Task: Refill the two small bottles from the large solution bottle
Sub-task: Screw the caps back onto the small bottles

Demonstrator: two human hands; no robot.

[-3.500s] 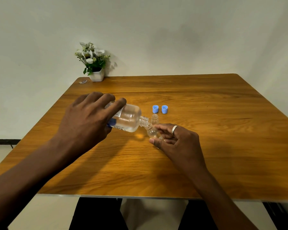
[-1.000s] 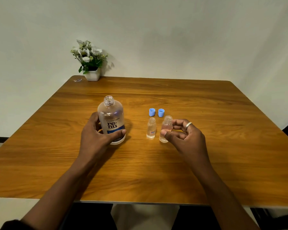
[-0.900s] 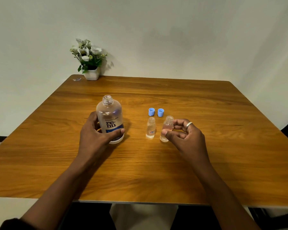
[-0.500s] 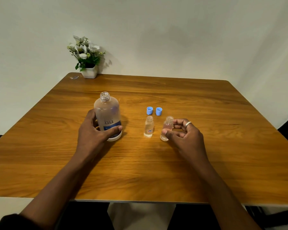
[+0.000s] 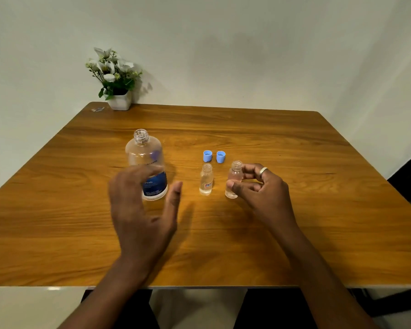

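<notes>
While upright on wooden table, large solution bottle uncapped, clear, blue label low on body, liquid level hard to read through glare. Left hand just in front of it, motion-blurred, fingers spread and released, thumb out to the right; no grip on bottle, though fingertips overlap its lower label from this angle, so contact can't be confirmed.

Two small bottles to the right, both upright, both uncapped. Left small bottle free-standing, red/blue label on front, clear liquid inside, level approx up to shoulder. Right small bottle pinched btwn thumb and fingers of right hand, base at or near tabletop; can't tell if lifted. Liquid inside looks clear, level not readable. Ring on one finger of right hand, other fingers curled in loosely.

Two blue caps side by side just behind small bottles, open ends up, not touching bottles. Left one slightly closer to left small bottle.

Far left corner: white pot w/ white flowers against wall. Small scrap of something beside pot, too small to ID.

Both forearms bare, coming in from near edge. Large bottle well apart from small pair; small pair near each other, gap btwn them visible.
</notes>
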